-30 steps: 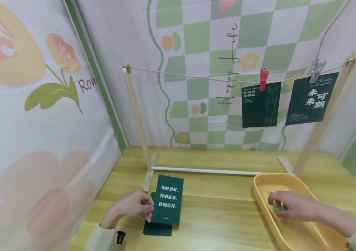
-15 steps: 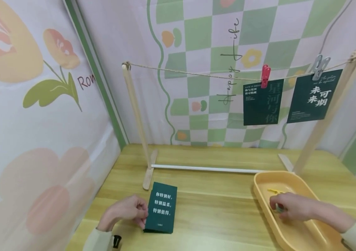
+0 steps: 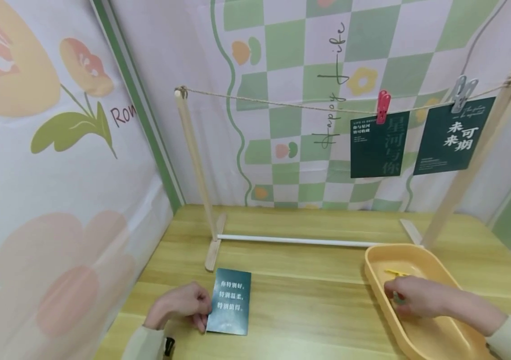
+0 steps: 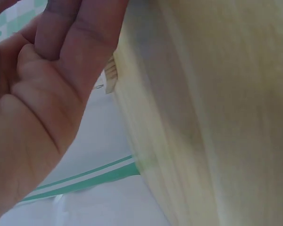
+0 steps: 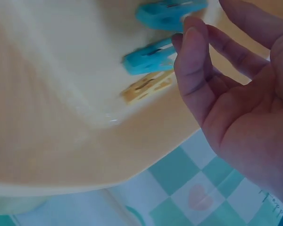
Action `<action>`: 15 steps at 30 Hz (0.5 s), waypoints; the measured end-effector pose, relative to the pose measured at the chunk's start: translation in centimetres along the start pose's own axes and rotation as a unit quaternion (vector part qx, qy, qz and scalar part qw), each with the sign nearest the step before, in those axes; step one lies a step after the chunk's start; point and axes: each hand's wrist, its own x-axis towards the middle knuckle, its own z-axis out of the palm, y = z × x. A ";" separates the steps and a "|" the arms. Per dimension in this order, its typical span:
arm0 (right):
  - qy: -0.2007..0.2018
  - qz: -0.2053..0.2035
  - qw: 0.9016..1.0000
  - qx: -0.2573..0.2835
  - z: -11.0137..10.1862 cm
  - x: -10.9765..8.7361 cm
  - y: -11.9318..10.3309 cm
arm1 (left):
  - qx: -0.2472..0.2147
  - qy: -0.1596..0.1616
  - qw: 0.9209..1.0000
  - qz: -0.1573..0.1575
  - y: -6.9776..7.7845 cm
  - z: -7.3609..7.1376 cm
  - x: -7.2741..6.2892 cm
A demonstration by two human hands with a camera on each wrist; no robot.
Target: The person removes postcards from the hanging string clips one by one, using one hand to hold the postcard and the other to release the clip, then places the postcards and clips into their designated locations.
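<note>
A dark green card with white writing lies on the table at the front left. My left hand pinches its left edge with curled fingers. In the left wrist view the fingertips of this hand run out of the frame and no card shows. My right hand reaches into the yellow tray. The right wrist view shows its thumb and fingers beside two blue clothespins and a yellow clothespin. Whether the fingers grip the upper blue clothespin is unclear.
Behind stands a wooden frame with a twine line between its posts. A red clothespin and a grey clothespin hold two green cards on the line's right part. A white rod joins the frame's feet. Printed cloth hangs behind.
My left hand has lowered the card down and slightly left, so it now covers the card beneath. The right hand has stayed among the clothespins in the tray. The view has shifted slightly.
</note>
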 end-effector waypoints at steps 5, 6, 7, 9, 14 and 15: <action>0.006 0.021 1.000 -0.011 -0.3 0.3 -0.3 | 0.028 0.030 0.999 -0.019 -0.1 0.4 0.3; 0.003 0.030 1.000 -0.008 -0.4 0.2 -0.3 | 0.039 0.038 0.998 -0.023 0.0 0.4 0.3; -0.001 0.033 0.999 -0.003 -0.4 0.2 -0.2 | 0.050 0.046 0.997 -0.031 0.1 0.5 0.3; -0.009 0.043 0.999 0.002 -0.5 0.1 -0.2 | 0.078 0.061 0.994 -0.045 0.4 0.6 0.4; -0.020 0.050 0.999 -0.003 -0.9 0.2 -0.2 | 0.113 0.077 0.988 -0.070 0.9 0.5 0.5; -0.022 0.053 0.998 -0.002 -1.1 0.4 -0.2 | 0.116 0.077 0.988 -0.071 0.9 0.5 0.5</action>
